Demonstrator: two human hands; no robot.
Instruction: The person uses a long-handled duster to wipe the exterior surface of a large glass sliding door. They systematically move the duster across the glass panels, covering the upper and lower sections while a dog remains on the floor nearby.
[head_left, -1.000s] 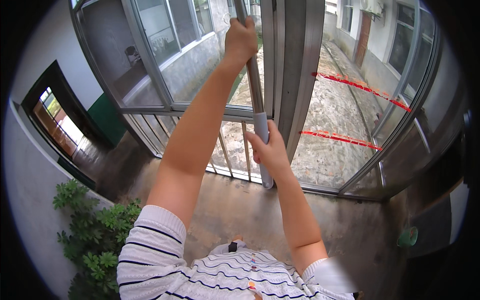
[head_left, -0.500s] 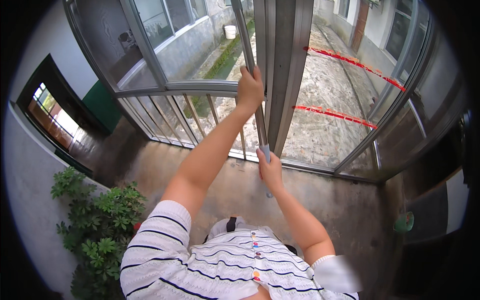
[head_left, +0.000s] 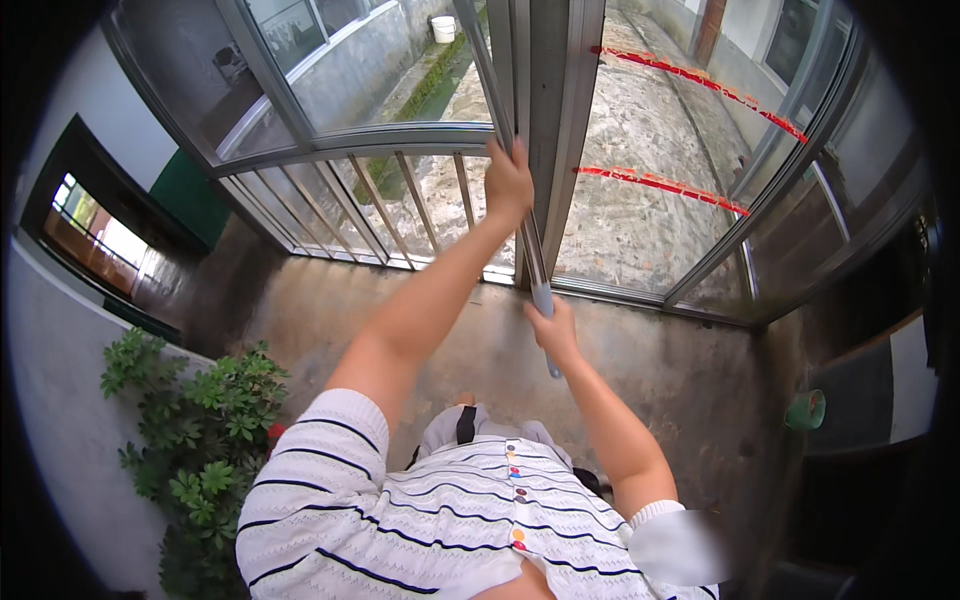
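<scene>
The person's left hand was closed around the metal shaft of a long pole, in front of the glazed partition, and the right hand was wrapped around its grey-blue grip lower down, over the floor. The pole slanted between them, its top passing out of the upper edge of the view and its lower end showing just below the right hand; whether that end touched the floor could not be told.

At the far left a dark-framed doorway opened in the wall, and below it a leafy plant took up the lower left corner, near the person's striped sleeve. The floor reached from the plant across to the foot of the partition, giving room on both sides of the person's body. Next came slim metal railing bars under a window rail, with a white bucket outside, beyond the glass. The pole ran close along the left side of a thick grey post, its tightest edge. Right of the post, two red strips crossed a tall pane. A green bin stood at the far right, well apart from both hands.
</scene>
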